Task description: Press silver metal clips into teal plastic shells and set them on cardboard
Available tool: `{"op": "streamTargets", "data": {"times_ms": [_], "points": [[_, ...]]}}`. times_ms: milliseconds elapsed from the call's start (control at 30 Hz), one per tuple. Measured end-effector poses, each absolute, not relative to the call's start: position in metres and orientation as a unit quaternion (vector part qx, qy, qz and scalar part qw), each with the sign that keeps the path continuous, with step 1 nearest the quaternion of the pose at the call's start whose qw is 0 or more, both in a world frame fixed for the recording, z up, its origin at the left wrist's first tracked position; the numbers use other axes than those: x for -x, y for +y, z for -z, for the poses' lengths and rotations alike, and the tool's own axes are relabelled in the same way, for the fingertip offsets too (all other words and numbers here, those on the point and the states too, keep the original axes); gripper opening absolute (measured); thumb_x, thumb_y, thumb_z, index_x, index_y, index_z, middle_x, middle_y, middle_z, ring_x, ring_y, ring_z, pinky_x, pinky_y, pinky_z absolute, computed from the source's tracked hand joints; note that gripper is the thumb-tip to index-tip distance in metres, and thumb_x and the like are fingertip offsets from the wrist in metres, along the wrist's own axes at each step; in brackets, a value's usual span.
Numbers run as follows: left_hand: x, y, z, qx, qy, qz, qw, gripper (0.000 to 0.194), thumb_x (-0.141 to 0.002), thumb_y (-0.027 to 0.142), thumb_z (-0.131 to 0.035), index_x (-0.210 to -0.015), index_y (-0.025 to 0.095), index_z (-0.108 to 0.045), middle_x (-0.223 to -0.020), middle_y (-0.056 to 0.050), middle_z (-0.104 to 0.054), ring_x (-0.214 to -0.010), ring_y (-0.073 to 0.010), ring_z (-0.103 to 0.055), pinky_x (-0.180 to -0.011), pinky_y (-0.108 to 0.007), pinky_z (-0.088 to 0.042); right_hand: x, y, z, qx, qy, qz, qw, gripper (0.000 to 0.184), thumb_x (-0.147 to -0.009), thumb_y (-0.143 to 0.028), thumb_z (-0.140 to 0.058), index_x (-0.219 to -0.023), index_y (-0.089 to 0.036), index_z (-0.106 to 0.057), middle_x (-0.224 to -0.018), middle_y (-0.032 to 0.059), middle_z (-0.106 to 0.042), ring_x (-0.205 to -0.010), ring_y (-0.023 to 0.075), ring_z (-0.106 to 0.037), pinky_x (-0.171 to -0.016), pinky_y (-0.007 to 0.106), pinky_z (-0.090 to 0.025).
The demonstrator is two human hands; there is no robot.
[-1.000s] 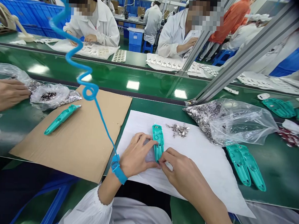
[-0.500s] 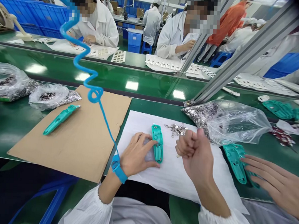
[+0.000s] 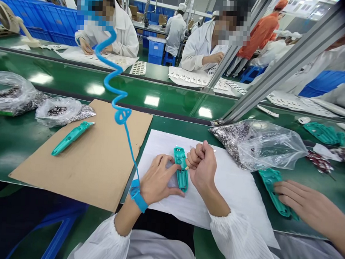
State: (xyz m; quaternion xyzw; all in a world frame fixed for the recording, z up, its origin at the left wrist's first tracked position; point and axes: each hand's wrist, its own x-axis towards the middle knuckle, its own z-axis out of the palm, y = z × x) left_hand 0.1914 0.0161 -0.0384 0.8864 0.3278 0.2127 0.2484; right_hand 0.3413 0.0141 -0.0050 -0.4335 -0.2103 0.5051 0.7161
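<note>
A narrow green plastic housing half lies on the white sheet, hollow side up. My left hand, with a blue wrist strap on its wrist, steadies it from the left between fingers and thumb. Beside the housing's right edge is my right hand, curled into a fist. A small pale tip pokes out of the fist towards the housing; what it belongs to is hidden. Small metal pieces on the sheet are mostly covered by the right hand.
A green housing rests on brown cardboard at left. Bags of metal pieces stand at the back right and far left. At right another person's hand touches a green housing. A coiled blue cord hangs to my wrist.
My right hand has moved left, from beyond the metal pieces to the housing's edge. My left hand stays on the housing. The other person's hand has shifted slightly left over its housing.
</note>
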Motion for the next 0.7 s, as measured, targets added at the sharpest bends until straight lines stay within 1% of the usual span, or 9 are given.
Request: {"op": "streamTargets", "data": {"times_ms": [200,533,700], "points": [[-0.192,0.016,0.038,-0.885,0.333,-0.210,0.249,0.068,-0.060,0.060,-0.081,-0.113,0.023,-0.060,-0.119,-0.010,-0.048,-0.116,-0.0304,-0.043,-0.101,-0.049,-0.043,-0.338,0.014,0.005,0.446,-0.223,-0.503,0.706,0.055,-0.089,-0.050,-0.055,-0.051,-0.021,-0.026,-0.044,-0.0093,-0.016,-0.040,0.0063,-0.009,-0.036,0.023,-0.011],[-0.192,0.016,0.038,-0.884,0.336,-0.207,0.249,0.069,-0.060,0.062,-0.080,-0.113,0.023,-0.060,-0.119,-0.010,-0.049,-0.116,-0.0309,-0.043,-0.099,-0.051,-0.043,-0.335,0.014,0.011,0.450,-0.237,-0.492,0.707,0.052,-0.087,-0.044,-0.057,-0.051,-0.021,-0.028,-0.043,-0.0095,-0.017,-0.039,0.0059,-0.010,-0.035,0.022,-0.012],[-0.193,0.016,0.038,-0.887,0.336,-0.202,0.245,0.066,-0.063,0.062,-0.079,-0.112,0.023,-0.060,-0.121,-0.010,-0.050,-0.117,-0.0316,-0.042,-0.100,-0.051,-0.042,-0.332,0.014,0.022,0.470,-0.249,-0.474,0.702,0.051,-0.087,-0.046,-0.057,-0.051,-0.022,-0.028,-0.042,-0.0102,-0.018,-0.037,0.0054,-0.011,-0.034,0.021,-0.013]]}}
